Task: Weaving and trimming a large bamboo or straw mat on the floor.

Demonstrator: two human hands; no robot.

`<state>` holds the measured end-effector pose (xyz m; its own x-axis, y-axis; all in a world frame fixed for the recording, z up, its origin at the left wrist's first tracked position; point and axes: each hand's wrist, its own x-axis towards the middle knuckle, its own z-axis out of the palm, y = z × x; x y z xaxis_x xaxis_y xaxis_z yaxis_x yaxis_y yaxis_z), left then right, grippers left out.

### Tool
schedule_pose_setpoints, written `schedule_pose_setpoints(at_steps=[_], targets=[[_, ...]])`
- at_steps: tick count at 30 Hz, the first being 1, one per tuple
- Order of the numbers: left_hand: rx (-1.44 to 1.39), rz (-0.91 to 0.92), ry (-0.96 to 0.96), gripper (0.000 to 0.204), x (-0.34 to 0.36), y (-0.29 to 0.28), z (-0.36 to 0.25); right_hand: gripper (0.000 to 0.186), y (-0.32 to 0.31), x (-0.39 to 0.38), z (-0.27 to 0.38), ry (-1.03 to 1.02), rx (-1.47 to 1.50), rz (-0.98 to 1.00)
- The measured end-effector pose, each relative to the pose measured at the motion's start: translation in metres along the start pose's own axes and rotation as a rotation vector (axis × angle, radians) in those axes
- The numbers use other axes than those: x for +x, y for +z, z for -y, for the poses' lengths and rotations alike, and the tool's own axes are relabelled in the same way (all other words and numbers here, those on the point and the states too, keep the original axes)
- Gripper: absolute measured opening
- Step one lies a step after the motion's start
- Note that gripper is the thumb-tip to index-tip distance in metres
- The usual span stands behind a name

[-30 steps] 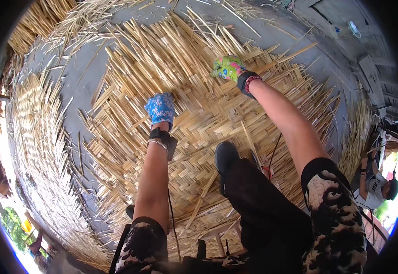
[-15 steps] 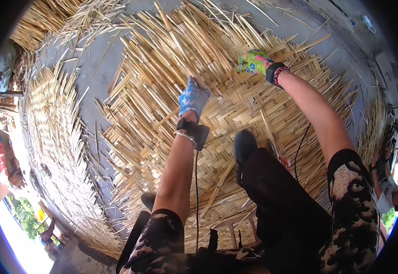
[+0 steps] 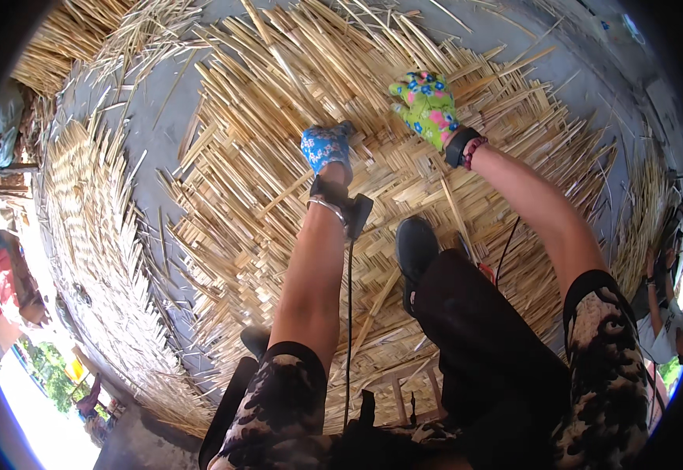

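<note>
Right hand (image 3: 426, 110) turned, fingers parted, empty; left hand (image 3: 326, 146) curled, hold unclear; shoe (image 3: 417, 247) on mat (image 3: 392, 184).

Honey-gold and pale straw tones run in a zigzag weave across the cane mat (image 3: 404, 188), set against a grey floor (image 3: 157, 141). Over the mat, the left hand (image 3: 326, 146) wears a blue glove dotted with small pale flowers; the right hand (image 3: 426, 110), a lime-green one splashed with pink and blue blooms. A dark red bracelet (image 3: 474, 150) sits above the mat beside a black wristband (image 3: 459, 146). Black-and-cream blotched sleeves (image 3: 603, 352) frame the mat's near side, while a dark grey shoe (image 3: 417, 249) and near-black trousers (image 3: 490, 329) cover part of it. Left of the mat, a second woven piece (image 3: 99, 235) shows bleached, whitish-straw banding.
</note>
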<state>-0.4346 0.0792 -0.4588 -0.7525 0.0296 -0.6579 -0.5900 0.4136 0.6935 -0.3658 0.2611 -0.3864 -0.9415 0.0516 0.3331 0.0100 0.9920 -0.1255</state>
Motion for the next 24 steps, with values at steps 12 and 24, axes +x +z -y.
schedule_pose_setpoints(at_steps=[12, 24], targets=[[0.226, 0.036, 0.361, 0.021, 0.014, -0.019, 0.000, 0.026, 0.034, -0.068, 0.074, 0.028, 0.469, 0.220], [0.681, 0.305, 0.586, 0.025, 0.038, -0.030, 0.013, 0.010, 0.020, -0.015, 0.064, -0.415, 0.014, 0.446]])
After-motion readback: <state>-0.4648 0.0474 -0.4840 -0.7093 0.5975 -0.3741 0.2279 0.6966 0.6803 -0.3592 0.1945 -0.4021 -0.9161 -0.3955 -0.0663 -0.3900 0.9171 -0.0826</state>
